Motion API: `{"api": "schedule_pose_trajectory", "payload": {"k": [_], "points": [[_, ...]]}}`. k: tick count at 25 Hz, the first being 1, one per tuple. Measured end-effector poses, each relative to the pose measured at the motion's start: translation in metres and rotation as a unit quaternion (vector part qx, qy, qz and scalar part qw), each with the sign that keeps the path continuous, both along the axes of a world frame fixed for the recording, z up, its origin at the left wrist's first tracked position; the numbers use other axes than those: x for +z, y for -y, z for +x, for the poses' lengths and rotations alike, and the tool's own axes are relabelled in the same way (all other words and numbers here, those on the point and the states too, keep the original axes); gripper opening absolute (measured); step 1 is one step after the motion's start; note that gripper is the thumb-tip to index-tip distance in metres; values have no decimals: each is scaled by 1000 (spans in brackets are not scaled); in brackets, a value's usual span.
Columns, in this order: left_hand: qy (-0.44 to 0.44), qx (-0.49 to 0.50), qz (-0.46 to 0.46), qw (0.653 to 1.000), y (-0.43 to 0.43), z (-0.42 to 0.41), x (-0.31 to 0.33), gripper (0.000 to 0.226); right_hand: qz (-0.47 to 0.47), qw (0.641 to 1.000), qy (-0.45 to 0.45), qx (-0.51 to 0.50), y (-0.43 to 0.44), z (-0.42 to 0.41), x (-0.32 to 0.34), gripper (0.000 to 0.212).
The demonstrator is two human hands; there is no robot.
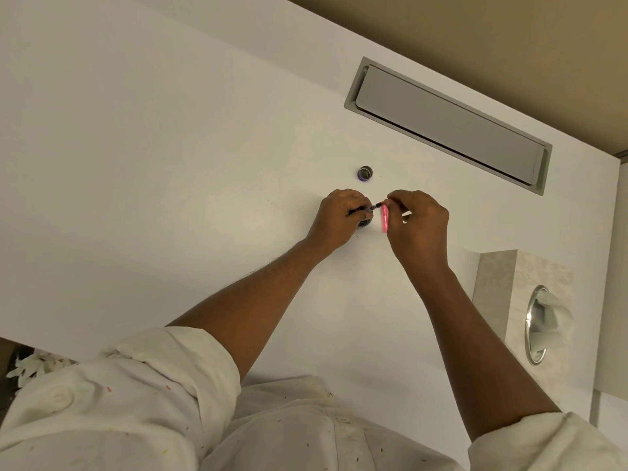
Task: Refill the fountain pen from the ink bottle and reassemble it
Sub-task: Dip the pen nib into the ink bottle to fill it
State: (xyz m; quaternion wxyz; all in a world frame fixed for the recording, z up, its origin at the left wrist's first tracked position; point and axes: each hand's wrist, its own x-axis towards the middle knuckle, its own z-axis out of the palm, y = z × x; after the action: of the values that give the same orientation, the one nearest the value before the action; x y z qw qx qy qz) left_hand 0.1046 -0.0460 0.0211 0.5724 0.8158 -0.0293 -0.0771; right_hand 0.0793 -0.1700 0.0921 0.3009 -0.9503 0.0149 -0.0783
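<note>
With the left hand (pixel 343 215) curled around the ink bottle (pixel 365 223) mid-table and the right hand (pixel 419 220) pinching the pen section (pixel 375 207) beside the pink barrel (pixel 384 218), a slip could tip ink out.

Smooth matt white table (pixel 170 164), glossy metal ring (pixel 535 326), soft paper tissue (pixel 557 311)
</note>
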Motion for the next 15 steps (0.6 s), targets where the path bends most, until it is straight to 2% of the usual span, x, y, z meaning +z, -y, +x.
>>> {"api": "schedule_pose_trajectory", "payload": {"k": [9, 12, 15], "points": [[-3, -1, 1, 1000, 0, 0, -1, 10, -38, 999, -20, -8, 0, 3, -1, 23], [-8, -3, 2, 1000, 0, 1, -2, 11, 18, 1000, -13, -9, -2, 1, 1, 13], [-6, -1, 3, 1000, 0, 1, -2, 11, 27, 1000, -9, -7, -2, 0, 2, 18]]}}
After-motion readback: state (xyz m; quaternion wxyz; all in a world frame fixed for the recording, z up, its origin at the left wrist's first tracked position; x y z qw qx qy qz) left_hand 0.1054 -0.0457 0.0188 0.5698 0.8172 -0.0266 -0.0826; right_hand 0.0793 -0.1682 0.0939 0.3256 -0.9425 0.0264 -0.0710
